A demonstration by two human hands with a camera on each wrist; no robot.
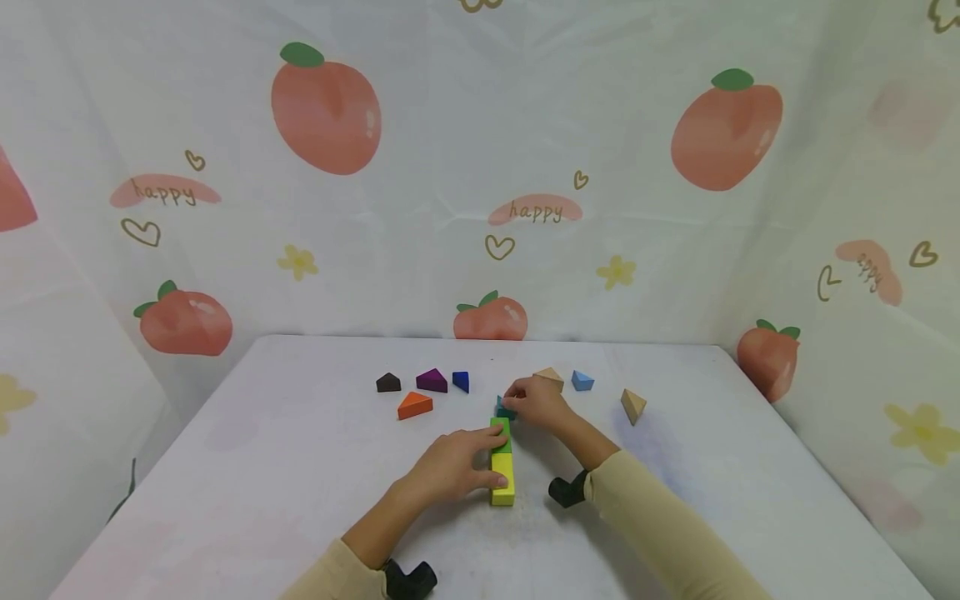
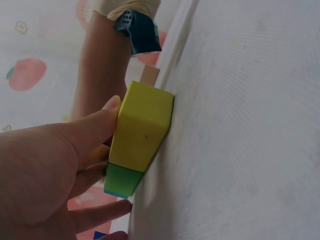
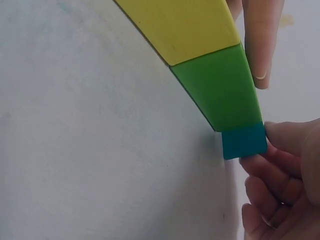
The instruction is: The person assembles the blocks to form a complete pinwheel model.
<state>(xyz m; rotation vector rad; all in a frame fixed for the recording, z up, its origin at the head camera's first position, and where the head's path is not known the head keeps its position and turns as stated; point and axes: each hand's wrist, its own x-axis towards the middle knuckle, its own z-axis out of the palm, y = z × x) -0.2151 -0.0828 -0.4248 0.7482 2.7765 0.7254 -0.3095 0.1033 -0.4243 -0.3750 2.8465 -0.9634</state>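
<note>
A yellow block (image 1: 503, 468) and a green block (image 1: 500, 442) lie end to end in a line on the table. My left hand (image 1: 450, 467) rests on them, thumb on the yellow block and a fingertip on the green one. At the far end of the line my right hand (image 1: 542, 403) pinches a small teal block (image 3: 244, 141) between thumb and fingers. In the right wrist view the teal block sits right against the green block's end, its bottom edge slightly off the line of the other two.
Left of the row stand black (image 1: 388, 382), purple (image 1: 432, 381), dark blue (image 1: 461, 382) and orange (image 1: 415, 406) blocks. Beyond and right of my right hand are a light blue block (image 1: 582, 381) and two wooden ones, one (image 1: 633, 407) farther right. A printed curtain (image 1: 420, 208) hangs behind the table.
</note>
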